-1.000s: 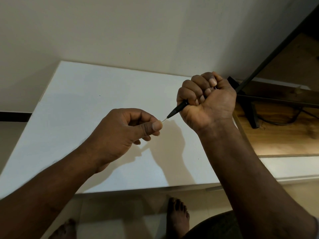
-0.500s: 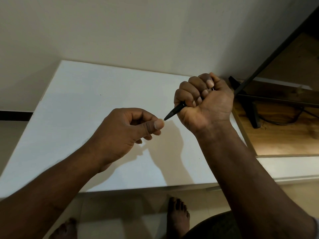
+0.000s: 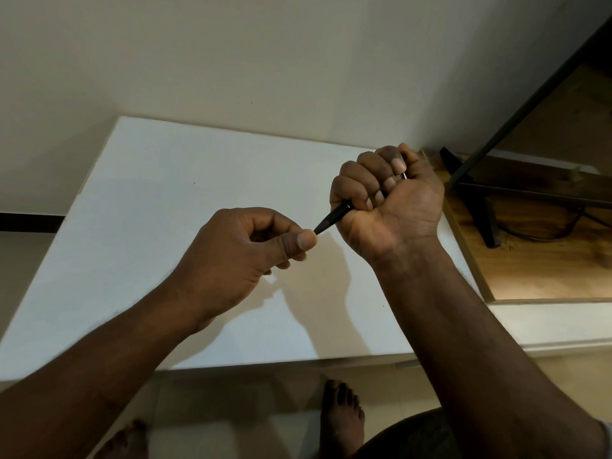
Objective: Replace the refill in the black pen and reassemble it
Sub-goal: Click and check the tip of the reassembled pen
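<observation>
Head view. Compared with one second earlier, the thin metal tip that stood out between the two hands is no longer visible: the left hand (image 3: 245,256) has closed the gap, and its thumb and forefinger now meet the tapered end of the black pen (image 3: 332,220). The right hand (image 3: 387,200) has stayed a closed fist around the barrel, in nearly the same place above the white table (image 3: 172,180). No brand, label or writing can be read on the pen or elsewhere. The pen lies almost wholly inside the right grip, which is pressed tight around it; only the pointed front section projects from the little-finger side, angled down and to the left. A small pale glint shows at the top of the fist, too small to identify. The left grip is pinched together at the pen's point; whether it holds anything there cannot be told. Both hands hang above the table, without touching it. Bare feet (image 3: 341,422) stand on the floor below.
</observation>
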The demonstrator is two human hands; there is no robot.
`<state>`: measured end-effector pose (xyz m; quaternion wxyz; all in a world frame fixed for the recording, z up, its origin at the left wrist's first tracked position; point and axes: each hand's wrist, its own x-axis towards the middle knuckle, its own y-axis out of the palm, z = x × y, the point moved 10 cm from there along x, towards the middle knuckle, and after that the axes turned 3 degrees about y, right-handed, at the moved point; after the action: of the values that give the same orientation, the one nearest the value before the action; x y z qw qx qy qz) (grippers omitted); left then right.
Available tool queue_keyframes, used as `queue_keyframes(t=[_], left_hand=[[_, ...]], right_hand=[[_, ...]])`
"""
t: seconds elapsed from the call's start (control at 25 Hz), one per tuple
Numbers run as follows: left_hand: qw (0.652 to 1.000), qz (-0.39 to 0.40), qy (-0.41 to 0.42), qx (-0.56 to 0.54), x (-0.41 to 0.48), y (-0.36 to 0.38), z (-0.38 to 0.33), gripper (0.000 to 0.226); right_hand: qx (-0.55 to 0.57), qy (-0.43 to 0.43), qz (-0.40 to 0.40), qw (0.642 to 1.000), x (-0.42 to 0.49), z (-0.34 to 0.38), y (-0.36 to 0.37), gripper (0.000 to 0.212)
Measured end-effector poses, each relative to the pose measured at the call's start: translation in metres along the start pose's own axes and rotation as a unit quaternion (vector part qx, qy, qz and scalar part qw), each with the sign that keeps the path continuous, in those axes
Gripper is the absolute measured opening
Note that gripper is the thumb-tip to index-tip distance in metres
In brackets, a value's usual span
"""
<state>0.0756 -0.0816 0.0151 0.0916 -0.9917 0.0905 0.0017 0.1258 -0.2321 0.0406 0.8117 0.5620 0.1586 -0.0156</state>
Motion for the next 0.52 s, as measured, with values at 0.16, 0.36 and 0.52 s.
queue_keyframes(t=[0.16,0.36,0.52], left_hand=[[0.999,-0.036,-0.004,0.027,-0.001,-0.007,0.0,0.05],[0.994,-0.07,-0.006,0.078,-0.001,-0.015,0.0,0.059],[0.991,-0.077,-0.008,0.112,-0.001,-0.018,0.0,0.061]], right_hand=[[0.0,0.002,-0.001,1.0,0.001,-0.001,-0.001,0.042],[0.013,0.021,0.003,1.0,0.002,-0.007,-0.004,0.05],[0.013,0.031,-0.003,0.999,0.002,-0.011,-0.007,0.056]])
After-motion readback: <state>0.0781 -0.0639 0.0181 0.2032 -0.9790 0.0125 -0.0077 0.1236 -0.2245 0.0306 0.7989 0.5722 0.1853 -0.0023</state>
